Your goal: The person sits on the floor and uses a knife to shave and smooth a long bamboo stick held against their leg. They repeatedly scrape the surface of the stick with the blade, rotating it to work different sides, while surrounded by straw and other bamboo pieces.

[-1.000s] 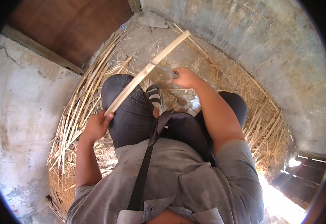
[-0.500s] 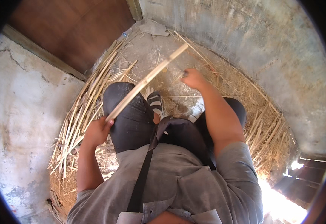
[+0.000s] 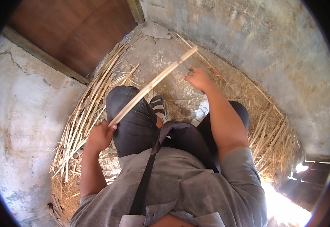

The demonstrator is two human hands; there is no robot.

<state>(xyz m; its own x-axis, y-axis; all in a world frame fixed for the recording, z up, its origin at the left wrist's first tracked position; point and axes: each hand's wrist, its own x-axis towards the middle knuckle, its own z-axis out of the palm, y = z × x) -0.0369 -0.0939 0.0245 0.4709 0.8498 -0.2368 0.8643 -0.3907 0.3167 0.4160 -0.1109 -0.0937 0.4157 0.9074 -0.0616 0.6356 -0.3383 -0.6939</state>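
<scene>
A: What does the left hand (image 3: pixel 98 137) have?

B: It is closed around the near end of a long pale cane strip (image 3: pixel 153 86). The strip runs up and to the right from that fist, crosses over the left knee (image 3: pixel 129 109) in dark trousers, and ends in the air above the concrete floor (image 3: pixel 161 64), just left of the other hand.

A: And the right hand (image 3: pixel 198 78)?

B: It is stretched forward and low, fingers curled loosely downward over the floor. Something small and dark shows at its fingertips, but I cannot tell whether it grips anything. It does not touch the strip; the strip's far end sits just beside and above it.

A: Any container about, with something in it?

B: No bin or basket that I can make out. The loose material simply lies on the ground: a bundle of split canes (image 3: pixel 85 117) curves along the left wall (image 3: pixel 25 125), and dry straw (image 3: pixel 263 125) is heaped along the right wall (image 3: pixel 256 53).

A: What else is near the hands?

B: A sandalled foot (image 3: pixel 158 108) rests on the floor between the knees, and a dark strap (image 3: pixel 146 178) crosses the grey shirt (image 3: pixel 187 189). A brown wooden door (image 3: pixel 74 34) stands at the top left
</scene>
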